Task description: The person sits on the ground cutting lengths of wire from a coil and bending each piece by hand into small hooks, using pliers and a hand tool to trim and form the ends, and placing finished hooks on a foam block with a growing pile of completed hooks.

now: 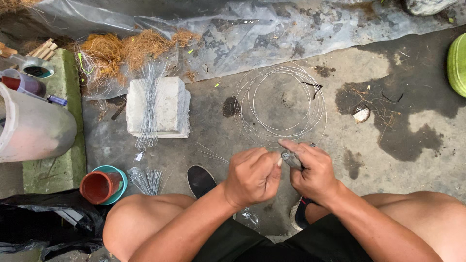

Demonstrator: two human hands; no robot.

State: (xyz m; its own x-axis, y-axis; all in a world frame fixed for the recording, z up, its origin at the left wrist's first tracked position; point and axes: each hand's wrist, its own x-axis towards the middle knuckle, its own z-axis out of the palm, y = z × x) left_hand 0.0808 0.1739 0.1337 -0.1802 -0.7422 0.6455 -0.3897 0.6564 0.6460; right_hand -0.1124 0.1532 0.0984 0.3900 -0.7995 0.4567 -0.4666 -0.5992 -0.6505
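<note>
The right hand (314,171) is curled tight around a small metal tool (291,159), probably pliers, whose grey head pokes out toward the left hand. The left hand (252,175) is closed into a loose fist just beside it, its fingertips pinched at the tool's tip; whatever thin piece it pinches is too small to make out. Both hands hover low over the concrete floor (272,77), between the person's bare knees.

Just beyond the knuckles lies a coil of thin wire (321,104), several loops wide, flat on the floor. To its left a grey stone block (167,104) carries a bundle of cut wire lengths (149,104) laid across it, and behind that sits a heap of brown coconut fibre (121,51) on a clear plastic sheet (272,29). Nearer the left knee, a second small bunch of wire pieces (147,180) lies by a terracotta pot (98,187) tipped into a teal saucer (119,177). A dark shoe (200,180) shows under the left forearm. A large pale bucket (34,128) stands at the far left.
</note>
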